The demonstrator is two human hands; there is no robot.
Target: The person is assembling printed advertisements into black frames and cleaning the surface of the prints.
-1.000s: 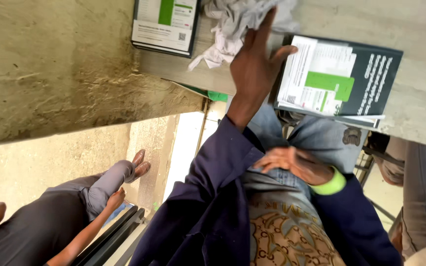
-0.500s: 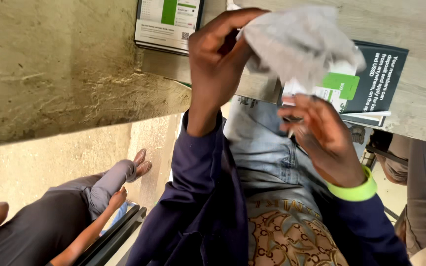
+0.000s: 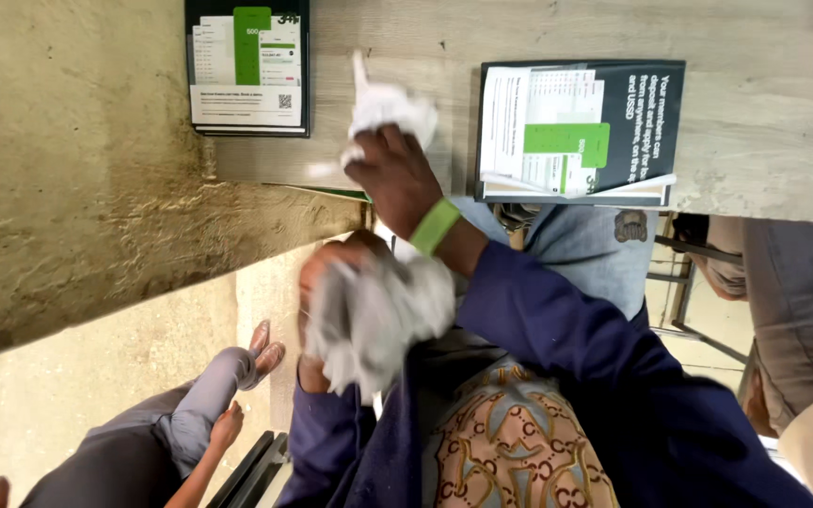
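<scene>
My right hand, with a green wristband and a dark blue sleeve, reaches onto the grey wooden table and grips a small piece of white tissue against the tabletop. My left hand is drawn back near my chest, closed around a larger crumpled wad of white tissue that hides most of its fingers. The two hands are apart, the right one above the left in the picture.
Two dark leaflet stacks with green and white panels lie on the table, one far left, one right of my hand. A seated person's legs and feet are at lower left; another person's sleeve and a chair frame are at right.
My left hand lifted the tissue wad off the table and pulled it back toward my chest. My right hand rose from my lap to the table, now holding a tissue piece.
</scene>
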